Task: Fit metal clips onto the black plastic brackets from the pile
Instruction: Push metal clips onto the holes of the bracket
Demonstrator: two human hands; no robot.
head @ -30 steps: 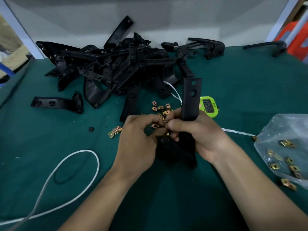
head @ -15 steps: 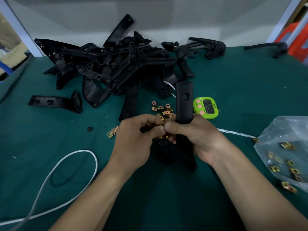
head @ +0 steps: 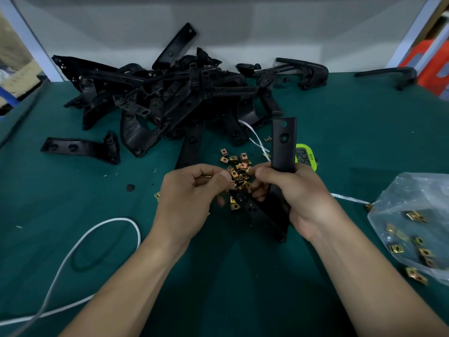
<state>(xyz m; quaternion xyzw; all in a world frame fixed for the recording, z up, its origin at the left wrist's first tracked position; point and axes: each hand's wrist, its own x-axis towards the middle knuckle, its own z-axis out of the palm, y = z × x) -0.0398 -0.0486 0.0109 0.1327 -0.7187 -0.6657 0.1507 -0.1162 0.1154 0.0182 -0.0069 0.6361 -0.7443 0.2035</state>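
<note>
The right hand's (head: 301, 198) grip clenched the black bracket (head: 283, 147) above the desk (head: 340, 117), long axis near upright, holed end pointing toward the pile (head: 170, 98). The left hand (head: 192, 198) apparently pinched a clip (head: 205, 176).

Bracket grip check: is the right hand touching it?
Touching. The head view shows the right hand curled round the bracket, no gap.
</note>
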